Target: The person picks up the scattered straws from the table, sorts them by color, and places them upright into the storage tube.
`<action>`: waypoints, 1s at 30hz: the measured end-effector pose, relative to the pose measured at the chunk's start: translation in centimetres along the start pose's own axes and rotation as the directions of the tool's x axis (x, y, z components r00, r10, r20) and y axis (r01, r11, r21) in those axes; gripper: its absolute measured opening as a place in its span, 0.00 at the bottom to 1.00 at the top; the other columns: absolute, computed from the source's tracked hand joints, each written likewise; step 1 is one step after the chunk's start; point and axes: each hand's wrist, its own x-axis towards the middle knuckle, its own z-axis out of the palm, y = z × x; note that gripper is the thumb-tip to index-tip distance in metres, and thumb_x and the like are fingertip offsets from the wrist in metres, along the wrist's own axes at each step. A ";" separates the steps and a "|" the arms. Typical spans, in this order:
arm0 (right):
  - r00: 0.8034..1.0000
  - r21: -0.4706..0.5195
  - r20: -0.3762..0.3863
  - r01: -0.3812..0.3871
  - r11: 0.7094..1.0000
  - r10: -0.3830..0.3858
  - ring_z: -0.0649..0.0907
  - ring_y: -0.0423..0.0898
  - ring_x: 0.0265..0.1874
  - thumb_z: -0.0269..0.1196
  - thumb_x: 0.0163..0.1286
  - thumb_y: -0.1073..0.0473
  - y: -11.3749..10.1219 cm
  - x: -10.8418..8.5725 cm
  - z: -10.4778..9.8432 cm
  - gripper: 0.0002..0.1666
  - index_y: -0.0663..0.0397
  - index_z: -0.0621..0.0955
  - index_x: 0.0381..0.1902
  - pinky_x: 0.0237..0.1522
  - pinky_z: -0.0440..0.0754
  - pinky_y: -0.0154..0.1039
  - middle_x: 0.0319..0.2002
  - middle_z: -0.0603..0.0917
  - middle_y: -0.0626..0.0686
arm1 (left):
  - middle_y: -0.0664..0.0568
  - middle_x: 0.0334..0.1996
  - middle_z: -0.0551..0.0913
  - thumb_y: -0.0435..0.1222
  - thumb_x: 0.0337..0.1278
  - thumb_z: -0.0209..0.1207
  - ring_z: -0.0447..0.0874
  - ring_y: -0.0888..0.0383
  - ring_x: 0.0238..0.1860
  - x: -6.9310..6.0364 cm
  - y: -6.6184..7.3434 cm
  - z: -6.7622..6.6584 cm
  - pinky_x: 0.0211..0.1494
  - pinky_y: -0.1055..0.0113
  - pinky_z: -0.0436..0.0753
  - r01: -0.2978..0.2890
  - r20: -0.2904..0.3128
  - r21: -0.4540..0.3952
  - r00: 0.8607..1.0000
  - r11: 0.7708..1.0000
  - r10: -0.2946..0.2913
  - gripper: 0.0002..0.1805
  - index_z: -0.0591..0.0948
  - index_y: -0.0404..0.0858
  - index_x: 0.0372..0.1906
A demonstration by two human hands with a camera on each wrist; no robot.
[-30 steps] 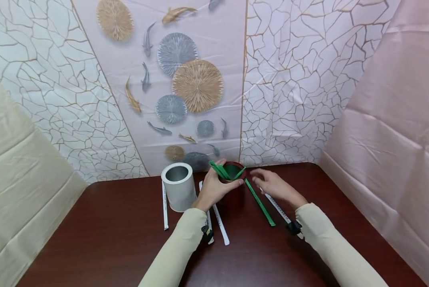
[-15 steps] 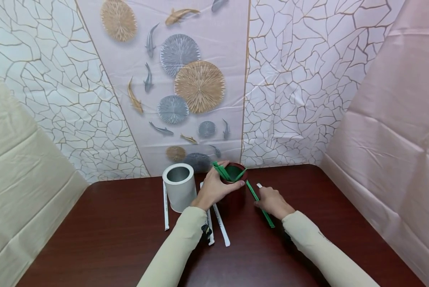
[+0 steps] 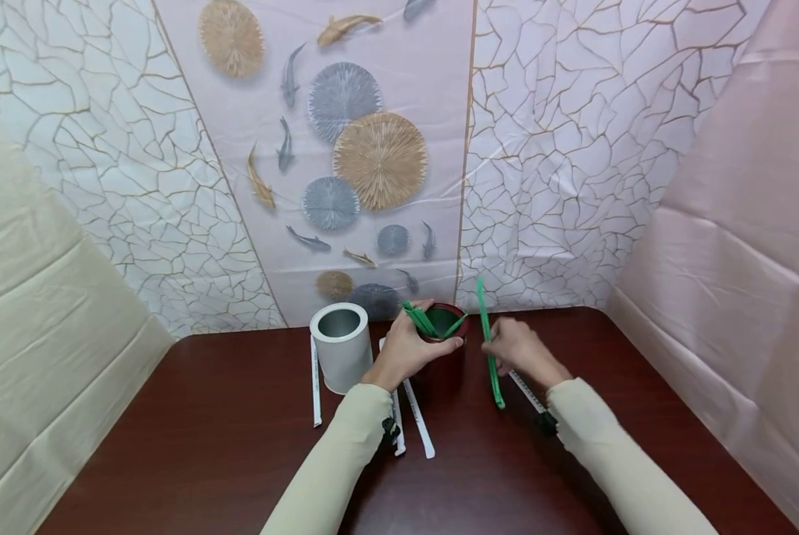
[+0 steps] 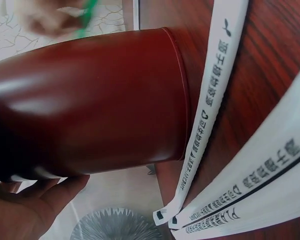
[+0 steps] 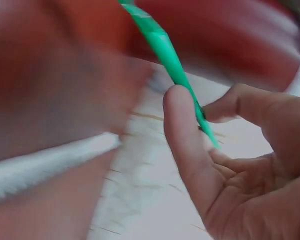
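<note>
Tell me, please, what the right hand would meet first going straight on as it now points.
The right hand, pinching a green straw, would probably meet the red can, though depth is unclear.

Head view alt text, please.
A person's right-hand grip pinches a green straw beside a dark red can holding more green straws, its top held by the left-hand grip. A white can and white straws are nearby on the table.

"What's the canister (image 4: pixel 100 100) like?"
"Glossy dark red, upright on the bench (image 3: pixel 172 446), green straws (image 3: pixel 422 319) leaning inside against its rim."
"And the single green straw (image 3: pixel 484 316)?"
"Pinched in the right grip (image 3: pixel 519 349), slightly tilted, just beside the canister."
</note>
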 end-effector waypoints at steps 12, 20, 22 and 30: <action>0.910 0.160 -0.300 0.342 0.926 -0.285 0.91 0.51 0.28 0.53 0.78 0.65 -7.3 0.0 -7.1 0.17 0.70 0.68 0.59 0.31 0.90 0.39 0.53 0.81 0.69 | 0.51 0.75 0.70 0.61 0.52 0.74 0.71 0.51 0.73 0.1 0.0 0.2 0.68 0.51 0.78 -0.007 0.010 -0.041 1.000 0.999 0.007 0.54 0.68 0.42 0.80; 0.855 0.080 -0.335 0.444 0.893 -0.395 0.90 0.58 0.39 0.53 0.82 0.63 -6.9 1.3 -3.6 0.11 0.66 0.73 0.54 0.38 0.89 0.50 0.47 0.87 0.67 | 0.54 0.75 0.70 0.62 0.52 0.74 0.69 0.52 0.75 0.1 0.0 0.2 0.71 0.49 0.76 0.003 0.004 -0.051 1.000 0.999 -0.002 0.55 0.68 0.42 0.81; 0.864 0.006 -0.309 0.421 0.907 -0.399 0.88 0.61 0.43 0.56 0.81 0.62 -6.3 1.5 -2.6 0.10 0.66 0.76 0.51 0.43 0.86 0.52 0.46 0.87 0.66 | 0.54 0.75 0.69 0.63 0.52 0.73 0.69 0.52 0.75 0.0 0.0 0.3 0.70 0.49 0.76 0.007 0.012 -0.045 1.000 0.999 -0.006 0.55 0.67 0.43 0.81; 0.935 -0.065 -0.097 0.337 0.939 -0.342 0.84 0.58 0.42 0.64 0.76 0.61 -4.6 2.7 -1.0 0.09 0.64 0.82 0.44 0.40 0.79 0.45 0.42 0.86 0.62 | 0.52 0.77 0.67 0.63 0.53 0.74 0.67 0.51 0.76 -0.1 0.0 0.3 0.71 0.47 0.75 0.021 0.009 -0.028 1.000 0.999 -0.021 0.55 0.67 0.44 0.81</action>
